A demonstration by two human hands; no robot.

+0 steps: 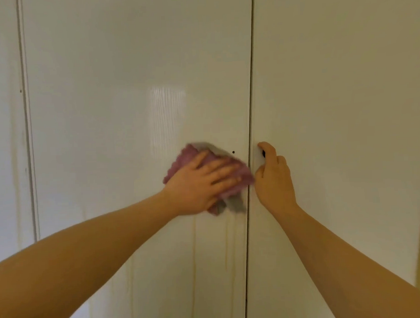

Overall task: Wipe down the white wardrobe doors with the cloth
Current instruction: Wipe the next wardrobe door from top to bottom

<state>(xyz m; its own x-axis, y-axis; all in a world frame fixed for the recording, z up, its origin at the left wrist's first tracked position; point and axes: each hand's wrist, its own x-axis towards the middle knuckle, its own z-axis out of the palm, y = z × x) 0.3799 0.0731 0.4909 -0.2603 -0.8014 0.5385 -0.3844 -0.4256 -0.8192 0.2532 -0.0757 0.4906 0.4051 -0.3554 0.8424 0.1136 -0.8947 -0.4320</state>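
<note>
White wardrobe doors fill the view, split by a dark seam. Left of the seam, cloth is pressed flat under left hand, fingers straight, spread. Right hand is set just right of it, fingers curled; grip cannot be told. Overlapping, even-pressure strokes are advised.

Left hand flat on cloth

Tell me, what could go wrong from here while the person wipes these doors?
1. The right hand curls at the edge of the right door, by the gap; if that door shifts, its fingers could be pinched.
2. The left hand presses the cloth beside that gap, so a corner might snag.
3. Yellowish streaks run down the middle door below the cloth and may be missed.
</note>
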